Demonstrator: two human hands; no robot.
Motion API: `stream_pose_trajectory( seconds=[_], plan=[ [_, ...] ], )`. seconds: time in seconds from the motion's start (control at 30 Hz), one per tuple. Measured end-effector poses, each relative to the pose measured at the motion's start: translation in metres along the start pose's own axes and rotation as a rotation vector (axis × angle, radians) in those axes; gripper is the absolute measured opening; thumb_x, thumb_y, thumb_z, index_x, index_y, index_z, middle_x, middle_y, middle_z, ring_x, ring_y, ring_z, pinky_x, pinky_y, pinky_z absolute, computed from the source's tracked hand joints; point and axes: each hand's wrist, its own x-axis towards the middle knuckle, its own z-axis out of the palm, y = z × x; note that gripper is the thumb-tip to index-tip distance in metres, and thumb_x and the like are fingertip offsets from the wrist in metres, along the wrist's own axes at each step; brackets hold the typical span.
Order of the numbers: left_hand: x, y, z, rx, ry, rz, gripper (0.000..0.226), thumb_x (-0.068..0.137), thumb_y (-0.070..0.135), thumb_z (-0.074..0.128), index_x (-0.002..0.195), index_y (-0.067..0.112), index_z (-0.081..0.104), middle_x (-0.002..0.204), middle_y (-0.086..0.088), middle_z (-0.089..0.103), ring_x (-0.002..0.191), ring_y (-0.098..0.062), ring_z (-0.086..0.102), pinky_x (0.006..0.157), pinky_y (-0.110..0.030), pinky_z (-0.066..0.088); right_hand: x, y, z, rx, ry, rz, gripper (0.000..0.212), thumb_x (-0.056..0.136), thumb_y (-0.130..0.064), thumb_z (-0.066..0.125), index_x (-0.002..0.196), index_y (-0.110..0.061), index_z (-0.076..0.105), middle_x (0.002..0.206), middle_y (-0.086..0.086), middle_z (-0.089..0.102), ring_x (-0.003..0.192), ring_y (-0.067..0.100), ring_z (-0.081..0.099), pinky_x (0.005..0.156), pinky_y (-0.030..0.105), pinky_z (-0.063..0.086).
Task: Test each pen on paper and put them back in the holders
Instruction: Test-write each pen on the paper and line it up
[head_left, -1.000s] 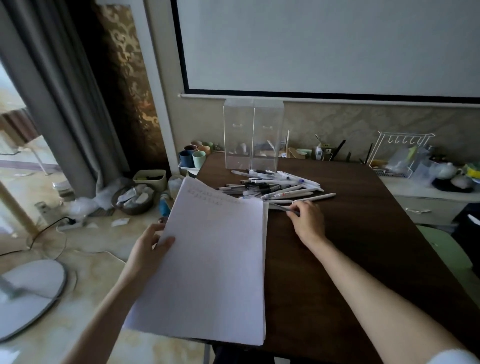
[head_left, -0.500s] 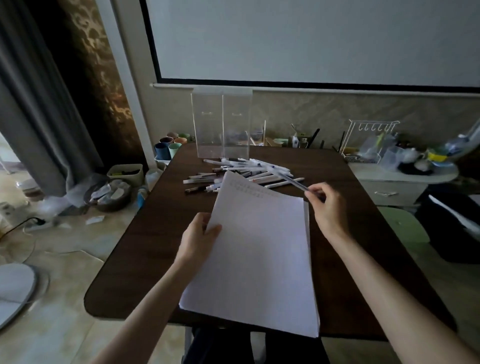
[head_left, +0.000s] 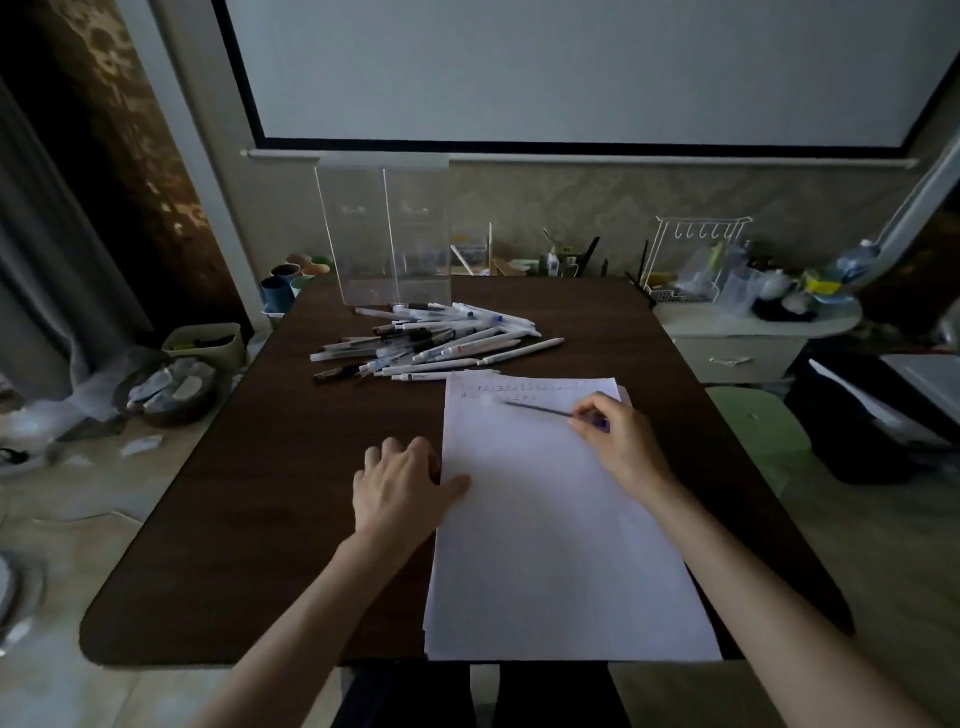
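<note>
A stack of white paper (head_left: 561, 525) lies on the dark wooden table (head_left: 270, 493), with faint writing along its top edge. My right hand (head_left: 618, 436) grips a thin pen (head_left: 537, 409) whose tip points left, near the written lines. My left hand (head_left: 400, 483) lies flat at the paper's left edge, thumb on the sheet. A pile of several white and black pens (head_left: 431, 340) lies beyond the paper. Behind it stands a clear acrylic two-compartment holder (head_left: 387, 239), apparently without pens in it.
Coloured cups (head_left: 291, 283) stand past the table's far left corner. A low white cabinet (head_left: 748, 332) with a wire rack (head_left: 691, 260) and clutter is to the right, a green stool (head_left: 758, 431) beside the table. Baskets (head_left: 171, 384) sit on the floor at left.
The paper has moved from the table's left edge to lie flat in front of me. My right hand picked a pen from the pile and brought it over the top of the sheet.
</note>
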Motion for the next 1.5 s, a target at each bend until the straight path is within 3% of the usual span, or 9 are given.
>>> stream_pose_trajectory(
  seconds=[0.1, 0.3, 0.43, 0.57, 0.83, 1.13, 1.33, 1.4, 1.5],
  plan=[
    [0.015, -0.011, -0.001, -0.015, 0.003, 0.115, 0.039, 0.078, 0.059, 0.061, 0.097, 0.026, 0.053, 0.101, 0.004, 0.043, 0.103, -0.019, 0.041, 0.087, -0.033, 0.037, 0.006, -0.004, -0.005, -0.034, -0.053, -0.022, 0.005, 0.086, -0.011, 0.066, 0.089, -0.007, 0.065, 0.084, -0.001, 0.063, 0.082, 0.014, 0.058, 0.069, 0.016, 0.041],
    [0.055, -0.015, 0.003, -0.133, 0.221, 0.494, 0.050, 0.087, 0.043, 0.057, 0.130, 0.020, 0.047, 0.120, -0.001, 0.048, 0.107, -0.021, 0.044, 0.086, -0.032, 0.034, 0.014, -0.039, 0.007, 0.120, -0.227, -0.060, 0.011, 0.083, -0.005, 0.068, 0.084, -0.016, 0.065, 0.084, -0.005, 0.064, 0.077, -0.004, 0.056, 0.069, 0.006, 0.039],
    [0.071, -0.021, 0.011, -0.027, 0.349, 0.670, 0.039, 0.091, 0.042, 0.036, 0.094, 0.016, 0.064, 0.086, 0.002, 0.059, 0.078, -0.022, 0.057, 0.066, -0.027, 0.036, 0.013, -0.050, 0.017, 0.622, -0.226, 0.154, 0.016, 0.083, 0.002, 0.064, 0.081, -0.014, 0.065, 0.074, -0.003, 0.065, 0.072, 0.008, 0.059, 0.067, 0.017, 0.045],
    [0.069, -0.021, 0.017, -0.034, 0.308, 0.777, 0.045, 0.094, 0.048, 0.031, 0.103, 0.017, 0.062, 0.088, 0.004, 0.062, 0.076, -0.011, 0.053, 0.063, -0.021, 0.039, 0.005, -0.047, 0.027, 0.809, -0.181, 0.186, 0.011, 0.073, -0.011, 0.066, 0.084, -0.010, 0.063, 0.068, 0.001, 0.065, 0.069, 0.012, 0.060, 0.067, 0.021, 0.046],
    [0.068, -0.018, 0.017, -0.260, 0.121, 0.741, 0.034, 0.093, 0.048, 0.028, 0.100, 0.024, 0.051, 0.090, 0.006, 0.056, 0.071, -0.015, 0.057, 0.058, -0.037, 0.050, 0.000, -0.052, 0.036, 0.735, -0.352, 0.077, 0.015, 0.079, -0.015, 0.065, 0.090, -0.007, 0.059, 0.075, 0.003, 0.068, 0.076, 0.013, 0.065, 0.075, 0.020, 0.051],
    [0.059, -0.016, 0.012, -0.384, 0.077, 0.717, 0.030, 0.088, 0.059, 0.033, 0.104, 0.040, 0.050, 0.074, 0.012, 0.064, 0.062, -0.008, 0.058, 0.052, -0.018, 0.040, 0.000, -0.054, 0.036, 0.688, -0.356, -0.016, 0.009, 0.080, -0.021, 0.066, 0.083, -0.013, 0.066, 0.077, -0.003, 0.067, 0.074, 0.007, 0.063, 0.070, 0.015, 0.047],
    [0.060, -0.013, 0.008, -0.258, 0.118, 0.629, 0.047, 0.081, 0.073, 0.027, 0.108, 0.037, 0.039, 0.057, 0.010, 0.048, 0.057, -0.013, 0.050, 0.050, -0.027, 0.035, 0.003, -0.048, 0.040, 0.815, -0.265, 0.018, 0.020, 0.081, -0.014, 0.052, 0.074, -0.022, 0.069, 0.072, -0.001, 0.065, 0.069, 0.013, 0.061, 0.068, 0.025, 0.046],
    [0.062, -0.019, 0.002, -0.216, 0.094, 0.568, 0.069, 0.070, 0.082, 0.030, 0.120, 0.035, 0.039, 0.067, 0.016, 0.047, 0.058, -0.004, 0.046, 0.054, -0.027, 0.036, 0.005, -0.047, 0.037, 0.979, -0.187, 0.095, 0.027, 0.081, -0.018, 0.044, 0.075, -0.017, 0.071, 0.069, 0.005, 0.066, 0.066, 0.017, 0.061, 0.063, 0.024, 0.045],
    [0.065, -0.037, -0.005, -0.099, -0.001, 0.615, 0.092, 0.057, 0.094, 0.026, 0.132, 0.042, 0.038, 0.100, 0.018, 0.048, 0.088, -0.005, 0.049, 0.071, -0.027, 0.037, 0.007, -0.047, 0.035, 1.017, -0.182, 0.155, 0.033, 0.085, -0.023, 0.039, 0.090, -0.005, 0.067, 0.075, 0.015, 0.070, 0.070, 0.020, 0.062, 0.061, 0.022, 0.048]
  ],
)
